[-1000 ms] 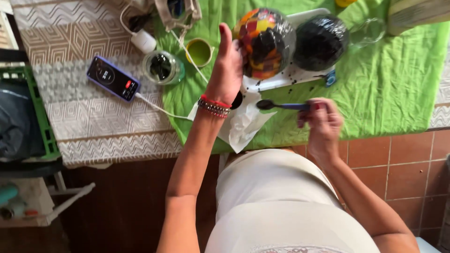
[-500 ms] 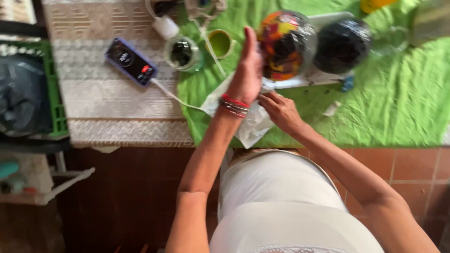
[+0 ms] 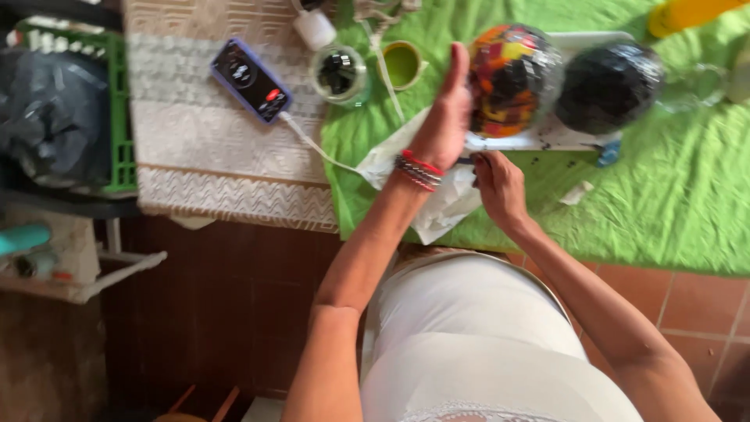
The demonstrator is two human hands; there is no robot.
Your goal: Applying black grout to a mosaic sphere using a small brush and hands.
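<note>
— How are the hands gripping?

— From the head camera: the left hand [image 3: 447,125] lies flat and spread against the side of the multicoloured mosaic ball [image 3: 512,78], thumb up, steadying it rather than closing round it. The right hand [image 3: 498,181] is curled shut just below the ball; what it pinches I cannot tell (the picture is blurred there).

— Where does the ball sit?

— On a white tray [image 3: 547,139] over the green cloth [image 3: 672,195], just beside a black ball [image 3: 608,76].

— Anything else close by?

— White paper [image 3: 445,205] under the wrists. Further left, a glass jar [image 3: 341,74], a green lid [image 3: 402,65], and a phone [image 3: 251,80] on its cable on the patterned tablecloth [image 3: 203,148].
</note>
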